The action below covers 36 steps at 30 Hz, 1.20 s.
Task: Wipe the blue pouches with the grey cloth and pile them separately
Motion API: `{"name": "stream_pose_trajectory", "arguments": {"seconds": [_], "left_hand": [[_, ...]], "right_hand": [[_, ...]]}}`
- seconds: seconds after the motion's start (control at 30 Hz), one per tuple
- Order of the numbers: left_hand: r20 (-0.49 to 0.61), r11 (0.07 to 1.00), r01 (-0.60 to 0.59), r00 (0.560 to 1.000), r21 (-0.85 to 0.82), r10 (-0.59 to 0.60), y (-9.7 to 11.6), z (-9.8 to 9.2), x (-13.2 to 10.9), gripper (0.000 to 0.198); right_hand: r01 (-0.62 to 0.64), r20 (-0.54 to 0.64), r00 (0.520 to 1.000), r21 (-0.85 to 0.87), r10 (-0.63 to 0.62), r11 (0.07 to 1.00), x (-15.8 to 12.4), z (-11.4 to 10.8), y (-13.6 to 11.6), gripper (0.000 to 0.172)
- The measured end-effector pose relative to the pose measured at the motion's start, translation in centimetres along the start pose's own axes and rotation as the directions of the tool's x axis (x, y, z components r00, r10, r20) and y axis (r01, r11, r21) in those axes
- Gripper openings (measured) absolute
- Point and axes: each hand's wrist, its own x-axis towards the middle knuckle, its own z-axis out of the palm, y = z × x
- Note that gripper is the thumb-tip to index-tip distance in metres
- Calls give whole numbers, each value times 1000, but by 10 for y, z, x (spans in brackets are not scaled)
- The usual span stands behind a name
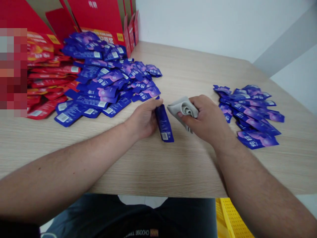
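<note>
Left grip (142, 118) pinching a blue sachet (163, 125), right grip (206, 120) bunching a grey cloth (178, 109)

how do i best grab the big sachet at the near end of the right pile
Grip the sachet by its near long edge, coming from your side and slightly above. It seems to lie flat, with that edge exposed on the table, while the other sachets sit behind it, so a pinch there should avoid them.
</note>
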Motion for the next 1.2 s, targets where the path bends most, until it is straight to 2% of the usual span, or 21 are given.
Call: {"name": "stream_pose_trajectory", "arguments": {"seconds": [0.13,0.23,0.33,0.4,0.53,0.6,0.63,0.67,0.73,0.8,0.9,1.07,1.2], "left_hand": [[45,978,-117,993,175,111,-6,-2,4,12],[44,975,-112,993,194,106,-10,1,4,9],[39,993,-33,999,115,29,-12,6,3,13],[13,996,14,1000,90,-15,-12,8,2,16],[-47,998,-8,999,67,11,-11,7,5,16],[-46,999,-24,999,46,26,-10,6,6,18],[-41,999,-25,999,31,27,-9,5,7,19],[-33,1000,-22,999,12,22,-9,5,7,20],[13,999,27,1000,-34,-26,-8,4,5,20],[107,988,144,985,-50,-138,-8,4,2,23],[201,955,297,935,4,-291,-13,6,-3,30],[159,965,262,953,4,-259,-18,9,-6,22],[172,960,279,947,-25,-270,-14,8,-7,24]], "right_hand": [[-51,-130,990,23,53,998,1,-11,3,16],[12,-99,995,42,-8,999,-3,-9,-3,18],[136,27,990,90,-139,987,-7,3,-13,23],[204,136,964,167,-227,965,-9,10,-18,27],[217,386,847,379,-367,900,-9,8,-20,24],[207,442,810,398,-385,894,-7,5,-18,23],[210,432,823,370,-368,905,-6,4,-16,23],[207,398,856,323,-331,924,-5,4,-15,23],[173,270,936,206,-226,963,-4,7,-11,24],[106,114,987,100,-117,989,-3,12,-7,23],[37,-32,999,20,-36,999,-3,18,-3,17],[47,-44,998,23,-46,999,-4,21,-4,15],[-34,-118,992,12,35,999,-4,20,-4,15]]}}
